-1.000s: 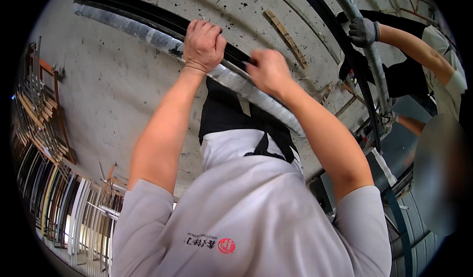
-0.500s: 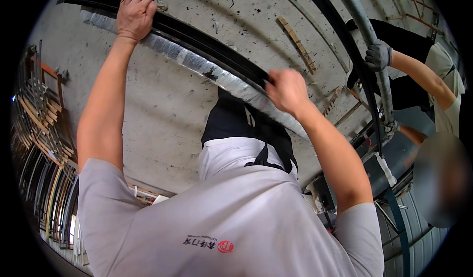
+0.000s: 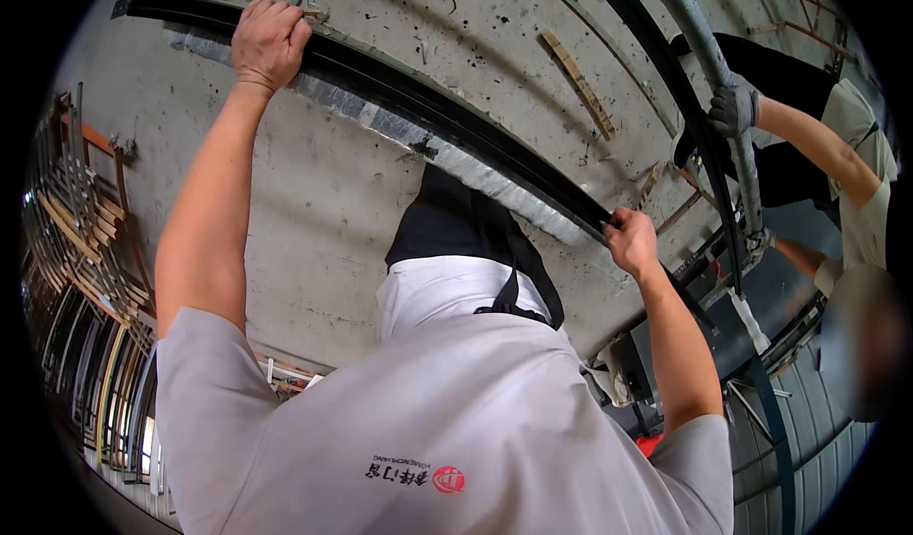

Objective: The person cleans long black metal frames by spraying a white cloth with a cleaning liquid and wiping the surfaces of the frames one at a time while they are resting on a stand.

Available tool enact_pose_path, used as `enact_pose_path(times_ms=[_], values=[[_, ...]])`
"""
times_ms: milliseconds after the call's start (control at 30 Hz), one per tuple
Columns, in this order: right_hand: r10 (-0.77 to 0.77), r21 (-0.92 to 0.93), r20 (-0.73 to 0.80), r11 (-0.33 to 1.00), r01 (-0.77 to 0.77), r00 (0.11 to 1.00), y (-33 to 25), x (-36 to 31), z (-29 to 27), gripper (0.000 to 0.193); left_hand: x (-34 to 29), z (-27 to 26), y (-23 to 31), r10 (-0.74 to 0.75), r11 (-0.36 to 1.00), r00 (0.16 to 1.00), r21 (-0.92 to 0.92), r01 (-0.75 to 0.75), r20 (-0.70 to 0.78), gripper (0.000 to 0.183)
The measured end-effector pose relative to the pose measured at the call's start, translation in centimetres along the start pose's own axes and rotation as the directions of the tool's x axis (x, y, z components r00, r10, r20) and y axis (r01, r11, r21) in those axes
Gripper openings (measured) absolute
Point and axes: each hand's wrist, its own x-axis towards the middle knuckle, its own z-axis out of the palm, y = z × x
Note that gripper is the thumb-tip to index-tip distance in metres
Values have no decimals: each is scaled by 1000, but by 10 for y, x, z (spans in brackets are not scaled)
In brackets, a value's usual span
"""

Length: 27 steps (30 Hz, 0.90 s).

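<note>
A long black channelled profile [image 3: 418,97] stretches from the upper left down to the right, lying along a bar wrapped in silvery film [image 3: 380,124]. Toward its far left end, my left hand [image 3: 270,44] is wrapped over the profile with the fingers curled around it. My right hand [image 3: 631,241] pinches at the profile's lower right part, thumb and fingers closed together. Whether a small piece sits between those right fingertips is too small to make out.
At the right, a co-worker's gloved hand [image 3: 732,111] grips a second wrapped bar [image 3: 687,12] beside another black profile [image 3: 656,50]. A wooden strip [image 3: 578,84] lies on the concrete floor. Racks of long profiles [image 3: 86,373] stand at the left.
My right hand has slid along the black profile, down and to the right, and is now less blurred. My left hand keeps its hold, shifted slightly.
</note>
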Motion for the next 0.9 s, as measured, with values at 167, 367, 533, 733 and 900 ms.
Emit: enact_pose_path(times_ms=[167,367,533,733,900], values=[[-149,-87,-57,986,144,987,-65,19,15,17,4,2,-2,-11,1000,999,7,10,31,17],[-386,51,-302,906,420,871,-264,56,33,19,10,3,-2,32,999,999,34,-33,16,18],[-228,90,-197,964,249,954,-198,41,31,17,0,4,-4,27,1000,1000,2,-27,-6,19],[62,129,-256,991,-30,965,-120,9,33,20,4,2,-8,3,1000,1000,-26,-2,31,17],[-181,147,-314,961,236,932,-260,46,50,18,6,0,-11,16,998,999,-56,-18,-34,16]])
